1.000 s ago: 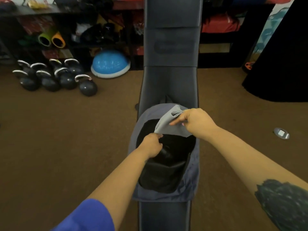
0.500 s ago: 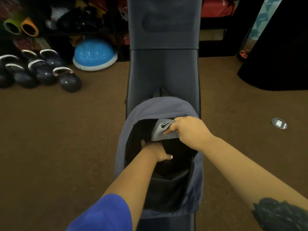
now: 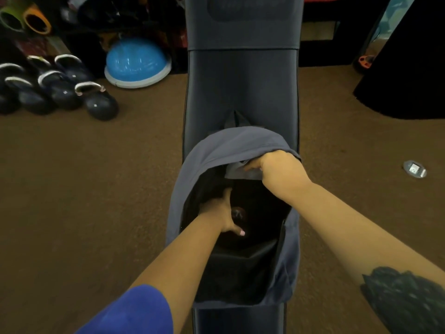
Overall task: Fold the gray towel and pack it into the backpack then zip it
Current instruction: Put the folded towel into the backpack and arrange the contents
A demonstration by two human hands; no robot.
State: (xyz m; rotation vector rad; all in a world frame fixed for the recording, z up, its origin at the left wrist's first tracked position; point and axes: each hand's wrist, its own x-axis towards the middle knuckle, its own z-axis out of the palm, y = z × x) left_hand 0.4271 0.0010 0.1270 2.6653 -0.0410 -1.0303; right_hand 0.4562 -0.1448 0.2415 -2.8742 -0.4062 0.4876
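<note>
A gray-blue backpack (image 3: 231,145) lies open on a dark padded bench (image 3: 240,88), its black lining showing. My right hand (image 3: 277,169) grips the folded gray towel (image 3: 240,171) and holds it under the top flap, just inside the opening. Only a small light-gray part of the towel shows. My left hand (image 3: 224,210) reaches into the left side of the opening, fingers spread against the lining and hidden partly in the dark interior, thumb pointing out.
Brown carpet surrounds the bench. Several dark kettlebells (image 3: 96,102) and a blue half-dome balance trainer (image 3: 137,63) sit at the left rear. A small silver floor plate (image 3: 414,169) lies to the right. A black mass (image 3: 409,68) stands at the right rear.
My right hand has pushed the towel from above the opening down under the backpack's top flap. My left hand has moved deeper into the bag, and the view has tilted closer.
</note>
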